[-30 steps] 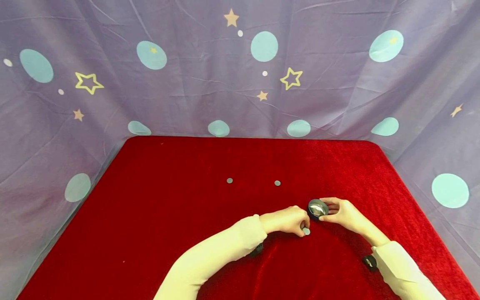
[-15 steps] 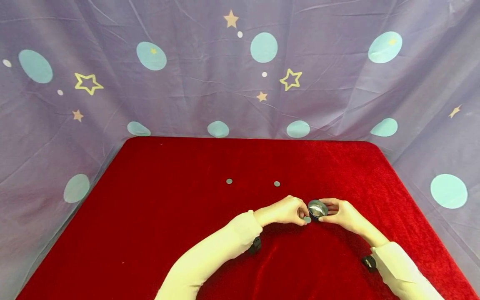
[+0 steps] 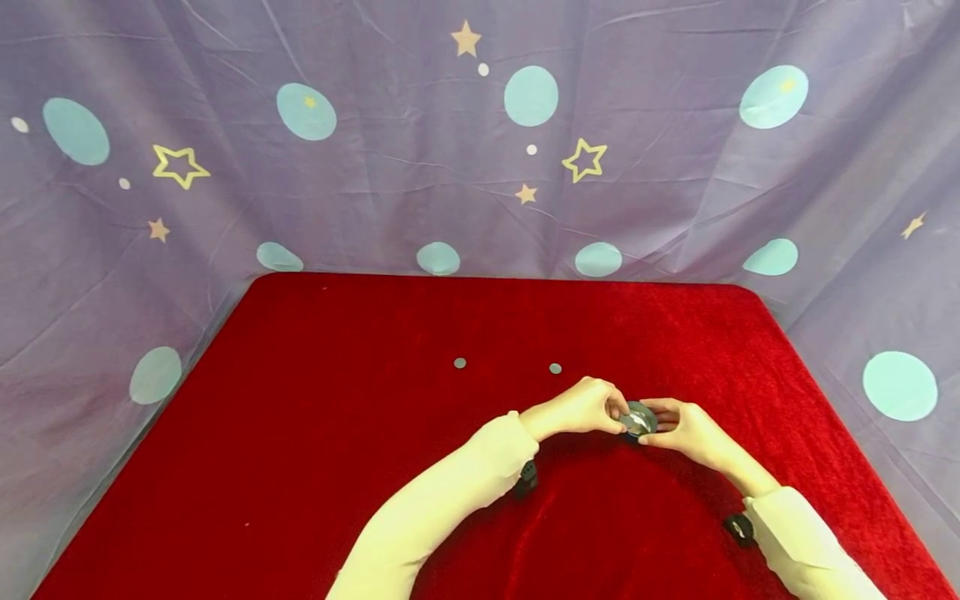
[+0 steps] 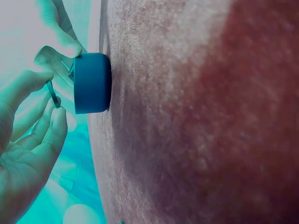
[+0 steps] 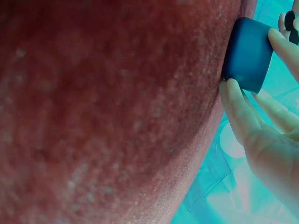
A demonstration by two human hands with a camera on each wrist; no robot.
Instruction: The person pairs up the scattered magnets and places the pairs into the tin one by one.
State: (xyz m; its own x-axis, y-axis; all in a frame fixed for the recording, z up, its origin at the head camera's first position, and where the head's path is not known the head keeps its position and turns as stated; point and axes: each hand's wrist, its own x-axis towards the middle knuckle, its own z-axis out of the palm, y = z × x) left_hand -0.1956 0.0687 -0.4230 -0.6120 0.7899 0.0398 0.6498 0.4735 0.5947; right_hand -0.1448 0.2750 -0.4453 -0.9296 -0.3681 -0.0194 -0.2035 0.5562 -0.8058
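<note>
left hand (image 3: 585, 407) pinching disc (image 4: 53, 94) | right hand (image 3: 688, 432) gripping bowl (image 5: 249, 55) | risk: thin edge slipping, disc possibly dropping left of bowl

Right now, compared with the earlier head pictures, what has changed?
The left hand moved away from the person and slightly right, bringing its pinched disc near the open top of the cup. Nothing was newly grasped or released. The right hand still holds the cup; the two other discs on the red cloth stayed put.

head view: bright, sharp | wrist views: cyan cast, near cloth (image 5: 103, 112) blurred | left wrist: hazy glare upper left
</note>
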